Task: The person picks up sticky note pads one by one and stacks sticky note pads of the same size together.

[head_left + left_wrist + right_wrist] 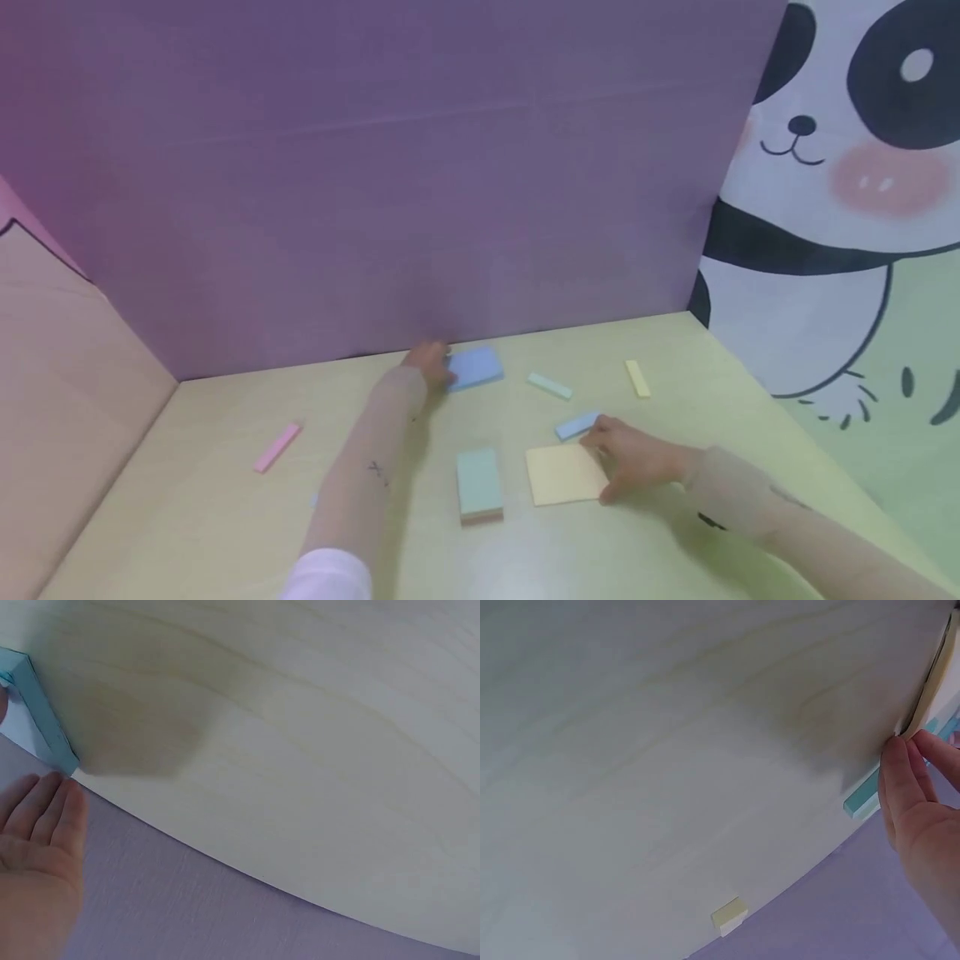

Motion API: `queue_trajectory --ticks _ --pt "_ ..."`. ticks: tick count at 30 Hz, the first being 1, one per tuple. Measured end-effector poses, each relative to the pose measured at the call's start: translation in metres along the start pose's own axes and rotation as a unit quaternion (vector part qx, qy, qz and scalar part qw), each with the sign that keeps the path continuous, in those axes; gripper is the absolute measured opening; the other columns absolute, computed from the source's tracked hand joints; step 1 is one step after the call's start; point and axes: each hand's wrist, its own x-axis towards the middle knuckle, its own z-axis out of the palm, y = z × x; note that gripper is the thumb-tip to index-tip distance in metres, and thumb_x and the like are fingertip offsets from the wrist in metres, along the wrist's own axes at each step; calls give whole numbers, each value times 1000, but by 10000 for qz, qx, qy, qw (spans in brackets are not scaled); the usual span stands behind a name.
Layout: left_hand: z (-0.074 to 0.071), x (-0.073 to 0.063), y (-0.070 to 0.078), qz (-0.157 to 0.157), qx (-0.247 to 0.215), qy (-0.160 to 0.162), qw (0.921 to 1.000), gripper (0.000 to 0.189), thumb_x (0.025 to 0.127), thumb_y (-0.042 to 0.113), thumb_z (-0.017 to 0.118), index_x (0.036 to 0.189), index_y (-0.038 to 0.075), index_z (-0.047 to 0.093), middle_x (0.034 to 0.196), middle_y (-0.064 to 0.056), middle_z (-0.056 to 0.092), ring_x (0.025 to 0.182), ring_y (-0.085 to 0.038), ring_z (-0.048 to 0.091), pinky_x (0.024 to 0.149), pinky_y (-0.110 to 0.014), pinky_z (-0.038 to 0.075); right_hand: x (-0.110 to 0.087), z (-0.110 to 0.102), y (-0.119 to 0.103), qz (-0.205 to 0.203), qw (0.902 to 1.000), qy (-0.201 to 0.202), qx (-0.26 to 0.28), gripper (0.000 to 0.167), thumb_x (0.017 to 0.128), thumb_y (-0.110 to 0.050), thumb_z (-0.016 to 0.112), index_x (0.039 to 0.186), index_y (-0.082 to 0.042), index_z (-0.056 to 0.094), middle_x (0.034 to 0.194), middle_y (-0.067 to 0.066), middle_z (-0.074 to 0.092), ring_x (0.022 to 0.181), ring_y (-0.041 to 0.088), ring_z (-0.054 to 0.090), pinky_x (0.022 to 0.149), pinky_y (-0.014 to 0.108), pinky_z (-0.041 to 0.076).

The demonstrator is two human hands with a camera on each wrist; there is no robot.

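At the table's back edge, my left hand (429,367) holds a blue sticky note pad (476,368) by its left side. In the left wrist view the thumb is mostly cut off, and the fingers reach the corner of the blue pad (49,716). My right hand (637,457) grips the right side of a square pale-yellow sticky note pad (564,475), fingertips at its far edge and thumb at its near corner. Just behind those fingertips lies a narrow blue pad (576,426). Between the arms sits a thicker green pad (479,482).
Narrow pads lie about: pale green (550,386), yellow (637,379) and pink (277,447). A small bluish piece (314,499) is mostly hidden by the left forearm. A purple wall (420,208) rises behind the table (225,517), with a panda-printed panel (810,325) at right.
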Motion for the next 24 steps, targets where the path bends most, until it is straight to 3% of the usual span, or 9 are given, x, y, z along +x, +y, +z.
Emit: queue_trajectory --ticks 6,12,24 --pt "1 -1 4 -289 -251 -436 9983 73 70 37 77 130 6 48 125 -11 54 116 -27 48 102 -41 37 -3 -1 -2 46 10000 -3 -40 69 56 -31 83 116 -8 59 106 -1 47 96 15 47 87 38 45" --pt "8 12 -2 -311 36 -554 9980 77 66 42 78 131 11 47 121 -5 55 111 -21 51 99 -37 39 -5 -5 -4 22 10000 21 -36 70 56 -31 83 117 -7 58 106 1 47 96 15 47 86 38 45" --pt "-11 -1 20 -359 273 -810 9957 68 63 34 81 120 8 54 110 -7 58 101 -22 54 95 -36 42 -5 -5 -3 -34 10000 35 -36 71 56 -33 83 117 -7 59 104 -1 47 93 13 46 84 33 45"
